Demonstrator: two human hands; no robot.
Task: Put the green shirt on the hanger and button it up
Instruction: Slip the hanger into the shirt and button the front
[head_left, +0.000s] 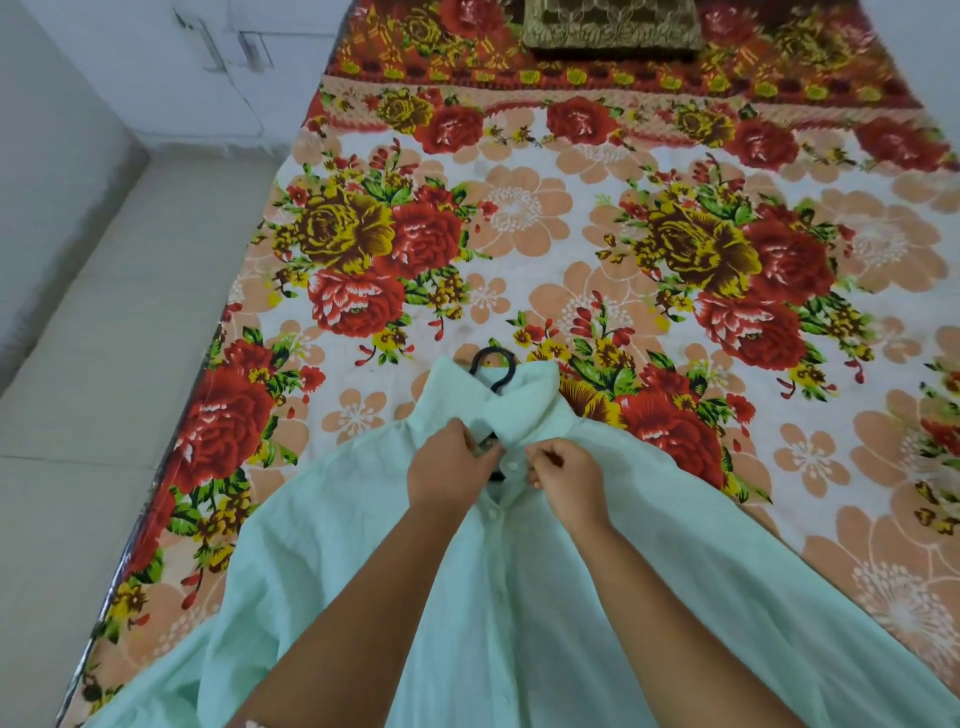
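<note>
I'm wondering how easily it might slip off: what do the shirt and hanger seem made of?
Shirt: thin, matte woven cloth, possibly cotton; it drapes in soft folds with a faint crinkle. Hanger: probably plastic, smooth black with a slight sheen on the hook; the rest is mostly hidden.

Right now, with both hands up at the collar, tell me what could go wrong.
1. The left hand and right hand pinch the green shirt beside its top button; a hard tug might pull the collar off the hanger, which is mostly hidden under the cloth.
2. The front edges gape there, so the button could end up in the wrong hole.
</note>
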